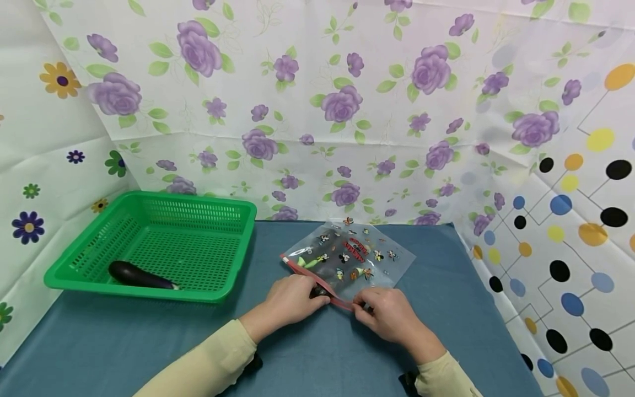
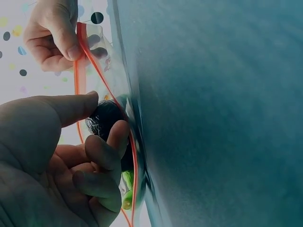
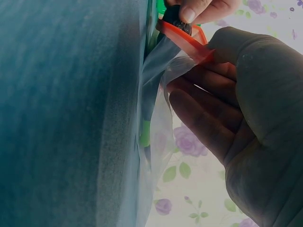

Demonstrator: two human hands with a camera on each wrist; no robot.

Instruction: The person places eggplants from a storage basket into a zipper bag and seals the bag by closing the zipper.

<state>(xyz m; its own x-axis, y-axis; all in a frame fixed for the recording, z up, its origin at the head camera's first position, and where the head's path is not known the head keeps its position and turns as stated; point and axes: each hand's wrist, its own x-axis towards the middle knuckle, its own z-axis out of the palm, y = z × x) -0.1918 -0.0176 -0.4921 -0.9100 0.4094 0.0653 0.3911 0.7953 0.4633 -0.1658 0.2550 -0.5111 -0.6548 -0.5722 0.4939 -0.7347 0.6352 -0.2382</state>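
At the left of the blue-covered bench [image 1: 307, 364], a green basket [image 1: 193, 248] holds a dark purple eggplant [image 1: 141, 275] beside its near wall. Right of it, the left grip [image 1: 292, 300] is partly closed, thumb and forefinger pinching a dark, shiny thing [image 2: 105, 118] at the parted mouth of a clear, printed zip bag [image 1: 372, 251]. The bag lies slantwise on the bench, something bright green [image 2: 128, 189] inside. Farther right, the right grip [image 1: 392, 314] pinches the bag's red zip edge between thumb and fingers

A dark eggplant [image 1: 138, 275] lies in a green basket [image 1: 149, 295] before purple-flowered sheeting [image 1: 297, 105].
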